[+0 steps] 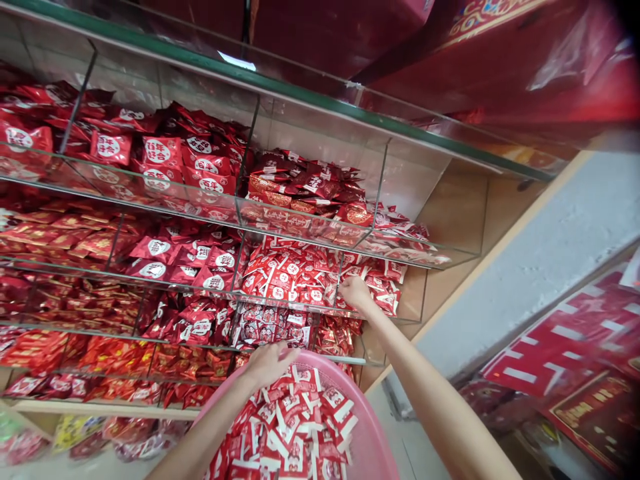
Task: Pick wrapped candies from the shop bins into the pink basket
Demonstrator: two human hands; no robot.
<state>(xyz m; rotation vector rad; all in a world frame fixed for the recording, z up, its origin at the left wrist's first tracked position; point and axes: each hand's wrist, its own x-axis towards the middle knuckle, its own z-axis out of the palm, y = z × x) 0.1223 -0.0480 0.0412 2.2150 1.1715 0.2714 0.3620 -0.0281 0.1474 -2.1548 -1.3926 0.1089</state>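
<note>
A pink plastic basket [373, 427] sits low in front of me, loaded with small red-and-white candy packets [295, 427]. My left hand [270, 365] lies at its far rim, fingers bent over the edge. Up on the shelf, my right hand [355, 293] reaches into a compartment of similar red-and-white packets [383, 287]. Its fingers are curled beside a clear divider [341, 273], and what they hold, if anything, is hidden. Just left of it, another compartment holds a heap of red packets with white spots [280, 270].
Glass-fronted shelves [165, 267] rise in tiers with red packets sorted by dividers. A thick glass shelf edge [300, 90] runs above, under large red boxes [340, 33]. The wooden side panel [450, 280] bounds the right. Red decorated packages [550, 347] stand beyond it.
</note>
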